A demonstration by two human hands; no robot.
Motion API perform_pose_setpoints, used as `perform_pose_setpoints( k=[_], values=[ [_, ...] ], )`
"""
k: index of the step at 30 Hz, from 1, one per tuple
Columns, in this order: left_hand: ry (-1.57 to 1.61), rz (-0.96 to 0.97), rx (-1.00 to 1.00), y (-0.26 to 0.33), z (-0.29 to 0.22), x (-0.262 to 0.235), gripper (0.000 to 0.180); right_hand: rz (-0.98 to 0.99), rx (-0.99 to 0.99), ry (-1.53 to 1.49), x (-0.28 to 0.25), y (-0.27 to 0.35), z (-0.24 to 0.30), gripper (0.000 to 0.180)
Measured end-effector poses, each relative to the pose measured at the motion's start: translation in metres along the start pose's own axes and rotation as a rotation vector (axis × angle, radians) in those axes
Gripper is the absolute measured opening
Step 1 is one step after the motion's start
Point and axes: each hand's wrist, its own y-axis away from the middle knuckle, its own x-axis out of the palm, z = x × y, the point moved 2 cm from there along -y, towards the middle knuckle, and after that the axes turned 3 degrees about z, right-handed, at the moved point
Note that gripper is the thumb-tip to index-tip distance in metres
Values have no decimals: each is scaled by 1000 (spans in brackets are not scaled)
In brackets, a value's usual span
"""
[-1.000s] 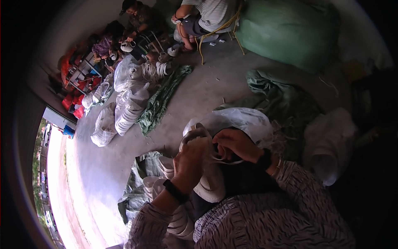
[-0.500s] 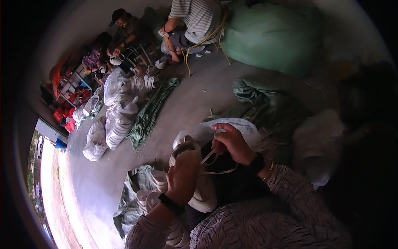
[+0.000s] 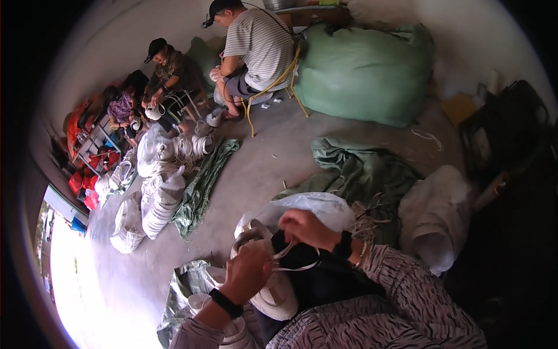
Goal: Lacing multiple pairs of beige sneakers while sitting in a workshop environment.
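Observation:
A pale canvas shoe (image 3: pixel 278 298) rests on my lap, its opening pointing away from me. My left hand (image 3: pixel 249 273) is closed over the shoe's upper where the laces come out; its fingertips are hidden. Just to the right, my right hand (image 3: pixel 308 228) is raised with its fingers pinched on a white shoelace (image 3: pixel 297 269). The lace hangs in a loose loop between the shoe and that hand, over dark cloth (image 3: pixel 317 291) on my lap. More pale shoes (image 3: pixel 199 302) stand at my lower left on a green woven sack (image 3: pixel 177 296).
A clear plastic bag (image 3: pixel 322 208) and a green sack (image 3: pixel 372 177) lie ahead. A white sack (image 3: pixel 433 218) stands right. Bagged stacks of shoes (image 3: pixel 160 198) are at left, near several seated co-workers handling shoes. A big green bale (image 3: pixel 363 78) sits at the back.
The view has tilted up, so everything sits lower in it. My right hand has come slightly closer to the shoe, and the lace loop has changed shape. The left hand stays at the shoe.

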Motion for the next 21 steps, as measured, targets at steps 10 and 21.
perform_pose_setpoints(
  k=[10, 21],
  values=[
    [-284, 142, -14, -2, -13, 1, 18, 357, 24, 508, 41, -20, 17, 16],
    [-18, -123, -69, 6, -13, -5, 10, 391, 59, 293, 39, -14, 7, 12]
  ],
)
